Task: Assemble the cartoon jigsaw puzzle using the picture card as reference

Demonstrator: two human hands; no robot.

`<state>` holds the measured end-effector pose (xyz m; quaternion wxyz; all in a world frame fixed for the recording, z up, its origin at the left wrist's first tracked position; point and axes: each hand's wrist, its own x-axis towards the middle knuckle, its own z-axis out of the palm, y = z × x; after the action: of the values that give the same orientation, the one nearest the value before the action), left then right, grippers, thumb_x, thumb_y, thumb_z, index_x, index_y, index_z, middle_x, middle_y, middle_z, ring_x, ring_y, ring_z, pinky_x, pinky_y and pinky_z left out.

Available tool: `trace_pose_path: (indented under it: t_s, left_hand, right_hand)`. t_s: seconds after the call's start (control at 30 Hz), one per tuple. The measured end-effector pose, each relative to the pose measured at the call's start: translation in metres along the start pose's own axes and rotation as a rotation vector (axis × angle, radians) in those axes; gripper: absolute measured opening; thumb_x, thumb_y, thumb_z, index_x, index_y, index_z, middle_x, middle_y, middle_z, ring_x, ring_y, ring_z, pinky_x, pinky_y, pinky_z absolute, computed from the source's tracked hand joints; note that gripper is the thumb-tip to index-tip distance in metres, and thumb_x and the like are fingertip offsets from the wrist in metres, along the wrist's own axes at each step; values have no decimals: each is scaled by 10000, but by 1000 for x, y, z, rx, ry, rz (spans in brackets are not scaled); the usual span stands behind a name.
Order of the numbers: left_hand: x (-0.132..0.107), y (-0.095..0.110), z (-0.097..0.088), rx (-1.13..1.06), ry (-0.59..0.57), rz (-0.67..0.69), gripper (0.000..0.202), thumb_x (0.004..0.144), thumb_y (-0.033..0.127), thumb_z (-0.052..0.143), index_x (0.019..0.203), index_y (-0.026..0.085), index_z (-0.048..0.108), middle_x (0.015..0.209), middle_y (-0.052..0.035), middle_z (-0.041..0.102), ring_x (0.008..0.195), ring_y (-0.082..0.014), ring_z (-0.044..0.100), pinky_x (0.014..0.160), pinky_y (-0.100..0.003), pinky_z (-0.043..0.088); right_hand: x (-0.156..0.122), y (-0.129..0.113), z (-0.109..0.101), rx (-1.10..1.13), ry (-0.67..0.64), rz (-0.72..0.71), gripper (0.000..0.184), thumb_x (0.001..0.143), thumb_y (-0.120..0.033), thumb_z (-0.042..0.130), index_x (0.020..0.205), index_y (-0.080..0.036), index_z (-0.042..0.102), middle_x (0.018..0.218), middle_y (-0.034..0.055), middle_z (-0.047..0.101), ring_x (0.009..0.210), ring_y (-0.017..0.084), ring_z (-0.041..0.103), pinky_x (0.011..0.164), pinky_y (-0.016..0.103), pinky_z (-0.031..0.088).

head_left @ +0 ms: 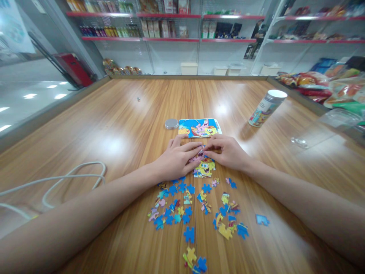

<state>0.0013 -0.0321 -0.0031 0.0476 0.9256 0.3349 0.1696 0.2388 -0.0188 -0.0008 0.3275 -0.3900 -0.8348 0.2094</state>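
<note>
A partly joined jigsaw puzzle (205,167) with a yellow cartoon face lies on the wooden table. My left hand (181,158) rests flat over its left side, fingers stretched across the pink part. At its upper right edge, my right hand (224,150) has thumb and forefinger pinched at the joined pieces; what sits between the fingertips is hidden. Just beyond the hands lies a picture card (196,127) showing cartoon figures in a boat. Loose puzzle pieces (172,205) are scattered nearer to me, mostly blue, with a few yellow ones.
A round metal lid (171,123) lies left of the card. The printed cylindrical can (267,108) stands at the right. A white cable (74,177) loops over the left side. Snack bags (308,82) lie past the right edge, and shelves (171,39) stand behind.
</note>
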Motion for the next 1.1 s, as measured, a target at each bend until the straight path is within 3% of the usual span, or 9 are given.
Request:
trace_pose_path:
  t_s: [0.17, 0.4, 0.6, 0.8, 0.97, 1.1]
  left_hand:
    - [0, -1, 1, 13, -3, -3, 433, 1031, 436, 457, 1411, 263, 571, 1465, -60, 565, 1408, -325, 351, 1171, -616, 270]
    - [0, -1, 0, 20, 4, 6, 436, 1033, 442, 453, 1424, 282, 556, 1494, -47, 541, 1402, -330, 362, 1155, -635, 281]
    - [-2, -1, 2, 19, 27, -3, 428, 1022, 452, 472, 1386, 266, 600, 1468, -43, 568, 1426, -351, 315, 1170, -639, 264]
    - [-2, -1, 2, 32, 44, 13, 416, 1017, 451, 482, 1371, 273, 607, 1462, -37, 574, 1442, -362, 295, 1166, -634, 268]
    - [-1, 0, 0, 13, 54, 19, 416, 1017, 422, 493, 1373, 233, 594, 1448, -58, 583, 1392, -335, 380, 1141, -594, 322]
    - [-1, -4, 1, -37, 83, 67, 363, 1007, 381, 521, 1323, 240, 628, 1388, -67, 628, 1313, -285, 485, 1148, -565, 325]
  right_hand:
    - [0, 1, 4, -1, 12, 31, 118, 873, -226, 703, 764, -184, 720, 838, 31, 603, 737, 147, 570, 668, 295, 459]
    - [0, 2, 4, -52, 25, 93, 49, 844, -220, 742, 886, -202, 759, 854, 29, 599, 733, 142, 550, 657, 286, 447]
    - [0, 3, 6, -77, 11, 43, 90, 853, -220, 709, 767, -195, 707, 885, 40, 594, 795, 163, 568, 679, 294, 465]
    - [2, 1, -1, -110, -43, 14, 101, 864, -232, 691, 773, -195, 716, 933, 58, 599, 817, 172, 575, 746, 331, 490]
    - [5, 9, -8, 72, -33, 78, 118, 883, -232, 648, 910, -175, 748, 862, 34, 612, 650, 117, 523, 616, 280, 440]
    - [5, 10, -8, 113, -8, 125, 137, 877, -258, 650, 916, -169, 747, 835, 31, 632, 643, 117, 532, 592, 268, 426]
